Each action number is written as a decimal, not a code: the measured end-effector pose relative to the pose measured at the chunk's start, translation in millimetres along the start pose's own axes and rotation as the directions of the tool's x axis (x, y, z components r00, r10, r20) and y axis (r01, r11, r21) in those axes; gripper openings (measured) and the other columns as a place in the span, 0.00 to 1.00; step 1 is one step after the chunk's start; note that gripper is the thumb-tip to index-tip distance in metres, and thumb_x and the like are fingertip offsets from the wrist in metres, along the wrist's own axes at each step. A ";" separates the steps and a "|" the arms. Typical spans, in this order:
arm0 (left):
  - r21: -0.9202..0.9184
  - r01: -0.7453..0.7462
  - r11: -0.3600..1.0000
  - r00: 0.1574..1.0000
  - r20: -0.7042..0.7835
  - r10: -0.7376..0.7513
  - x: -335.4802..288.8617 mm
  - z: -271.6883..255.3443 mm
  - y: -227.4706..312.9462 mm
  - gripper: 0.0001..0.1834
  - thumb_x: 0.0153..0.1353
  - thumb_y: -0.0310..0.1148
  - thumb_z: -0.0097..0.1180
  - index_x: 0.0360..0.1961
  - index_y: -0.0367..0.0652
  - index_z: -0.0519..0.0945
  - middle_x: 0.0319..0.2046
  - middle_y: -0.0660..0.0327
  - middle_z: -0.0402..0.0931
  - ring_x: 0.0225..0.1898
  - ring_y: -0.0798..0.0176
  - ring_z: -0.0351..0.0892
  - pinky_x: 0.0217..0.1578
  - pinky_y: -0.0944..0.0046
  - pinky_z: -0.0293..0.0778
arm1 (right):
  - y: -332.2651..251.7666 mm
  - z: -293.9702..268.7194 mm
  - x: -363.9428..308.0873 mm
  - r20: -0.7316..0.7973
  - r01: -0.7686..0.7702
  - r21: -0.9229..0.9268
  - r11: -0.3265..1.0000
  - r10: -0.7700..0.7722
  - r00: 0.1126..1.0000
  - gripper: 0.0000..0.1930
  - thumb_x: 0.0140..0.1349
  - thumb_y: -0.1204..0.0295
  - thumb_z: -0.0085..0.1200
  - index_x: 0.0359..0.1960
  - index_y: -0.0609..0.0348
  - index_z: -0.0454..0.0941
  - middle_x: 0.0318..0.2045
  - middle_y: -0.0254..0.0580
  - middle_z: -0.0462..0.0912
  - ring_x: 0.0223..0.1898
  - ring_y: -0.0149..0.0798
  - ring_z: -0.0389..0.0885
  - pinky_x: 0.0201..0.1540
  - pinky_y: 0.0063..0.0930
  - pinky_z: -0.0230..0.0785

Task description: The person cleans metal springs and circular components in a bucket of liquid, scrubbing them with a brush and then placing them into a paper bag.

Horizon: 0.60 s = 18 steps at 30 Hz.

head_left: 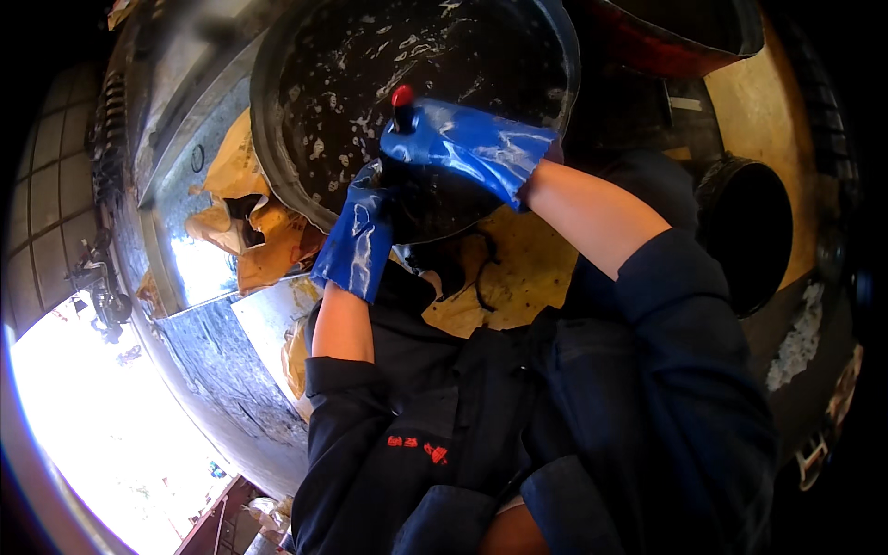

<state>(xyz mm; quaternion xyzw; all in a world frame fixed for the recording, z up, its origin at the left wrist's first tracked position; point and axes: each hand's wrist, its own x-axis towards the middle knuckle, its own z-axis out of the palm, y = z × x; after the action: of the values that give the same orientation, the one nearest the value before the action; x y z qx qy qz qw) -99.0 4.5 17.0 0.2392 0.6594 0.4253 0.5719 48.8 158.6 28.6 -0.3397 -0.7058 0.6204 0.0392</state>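
Note:
Both my hands wear blue rubber gloves over a large round tub (268, 153) of dark, foam-flecked liquid (342, 65). My right hand (439, 137) is closed round a short black handle with a red tip (401, 96), which sticks up past the thumb. Just below and to the left, my left hand (365, 203) is near the tub's front rim. Its fingers are bent against something dark beneath my right hand. Dark glove and dark liquid blend there, so what the left fingers hold cannot be made out.
Torn brown paper or cardboard (268, 231) lies left of the tub. A red-sided container (680, 57) stands at the far right, with a black open-mouthed bucket (749, 236) nearer. Yellowish, stained floor (527, 268) shows between the tub and my body.

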 end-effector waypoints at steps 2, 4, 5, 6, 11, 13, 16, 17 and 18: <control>-0.018 -0.001 1.000 1.000 0.011 0.001 2.4 4.4 3.0 0.23 0.68 0.25 0.63 0.64 0.35 0.77 0.46 0.57 0.86 0.45 0.64 0.84 0.48 0.65 0.81 | 10.9 -6.1 5.0 -0.047 0.117 0.379 0.918 -0.107 0.993 0.17 0.68 0.54 0.60 0.40 0.56 0.86 0.31 0.39 0.86 0.33 0.37 0.84 0.44 0.34 0.76; 0.024 0.025 0.999 1.000 0.001 -0.025 2.6 6.3 6.8 0.24 0.67 0.23 0.64 0.64 0.35 0.77 0.47 0.56 0.86 0.46 0.64 0.84 0.48 0.64 0.81 | -3.0 -29.6 -7.1 -0.254 -0.160 0.027 0.987 0.162 0.954 0.15 0.68 0.56 0.58 0.46 0.53 0.86 0.36 0.43 0.90 0.39 0.45 0.88 0.50 0.38 0.78; 0.066 0.051 0.996 0.999 -0.013 -0.050 1.6 5.8 9.1 0.25 0.66 0.22 0.64 0.65 0.34 0.77 0.48 0.56 0.86 0.46 0.64 0.84 0.49 0.63 0.80 | 5.9 -34.7 -2.9 -0.267 -0.180 0.035 0.983 0.183 0.946 0.15 0.67 0.57 0.59 0.45 0.54 0.87 0.37 0.45 0.90 0.40 0.45 0.89 0.51 0.38 0.79; 0.107 0.077 0.991 0.997 -0.028 -0.074 1.0 5.1 11.6 0.26 0.65 0.20 0.64 0.65 0.34 0.77 0.49 0.56 0.86 0.47 0.64 0.84 0.49 0.63 0.80 | 17.9 -31.0 1.1 -0.343 -0.153 0.063 0.986 0.165 0.925 0.17 0.66 0.55 0.60 0.43 0.55 0.87 0.35 0.47 0.90 0.39 0.47 0.89 0.50 0.39 0.79; -0.133 0.005 0.991 0.996 0.090 0.007 16.1 -14.9 -12.4 0.26 0.64 0.19 0.64 0.65 0.35 0.77 0.52 0.55 0.85 0.50 0.63 0.83 0.52 0.62 0.79 | -9.1 -12.3 -5.6 -0.137 0.029 0.337 0.941 0.018 0.990 0.17 0.68 0.53 0.59 0.40 0.54 0.87 0.33 0.43 0.87 0.36 0.34 0.85 0.44 0.34 0.76; -0.186 0.038 0.982 0.987 0.162 -0.008 27.6 -35.4 -27.2 0.27 0.64 0.19 0.64 0.65 0.35 0.77 0.53 0.55 0.85 0.50 0.62 0.83 0.53 0.63 0.79 | -29.5 -13.7 -16.9 -0.020 -0.009 -0.030 1.000 0.008 1.000 0.18 0.69 0.51 0.57 0.39 0.52 0.84 0.30 0.39 0.83 0.35 0.33 0.82 0.44 0.35 0.75; 0.048 -0.047 0.998 0.995 0.092 0.042 18.0 -11.2 -15.5 0.25 0.64 0.18 0.63 0.63 0.36 0.78 0.53 0.55 0.84 0.51 0.59 0.84 0.53 0.62 0.80 | -6.5 -22.8 -11.0 -0.085 -0.096 0.018 0.995 0.097 0.992 0.18 0.66 0.53 0.57 0.46 0.52 0.86 0.37 0.46 0.88 0.39 0.47 0.87 0.48 0.41 0.76; 0.115 0.000 0.993 0.998 0.061 -0.007 8.5 3.3 2.5 0.25 0.64 0.18 0.62 0.63 0.36 0.78 0.53 0.55 0.84 0.51 0.58 0.84 0.53 0.62 0.80 | -4.2 -26.4 -9.8 -0.162 -0.126 -0.087 0.988 0.111 0.981 0.19 0.66 0.53 0.56 0.47 0.53 0.86 0.38 0.47 0.89 0.41 0.49 0.87 0.49 0.42 0.77; 0.178 0.047 0.983 0.998 0.031 -0.053 -1.1 20.6 23.0 0.24 0.64 0.17 0.62 0.62 0.35 0.78 0.53 0.54 0.84 0.51 0.58 0.84 0.54 0.62 0.80 | -0.7 -31.6 -8.4 -0.243 -0.166 -0.191 0.967 0.118 0.963 0.19 0.67 0.54 0.56 0.47 0.54 0.86 0.39 0.49 0.89 0.42 0.51 0.88 0.49 0.43 0.78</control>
<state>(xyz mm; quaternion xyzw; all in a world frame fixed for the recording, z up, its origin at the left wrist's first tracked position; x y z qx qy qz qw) -82.9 21.6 37.1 0.2800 0.6901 0.3461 0.5705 70.1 180.9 39.5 -0.4613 -0.7316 0.5003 0.0396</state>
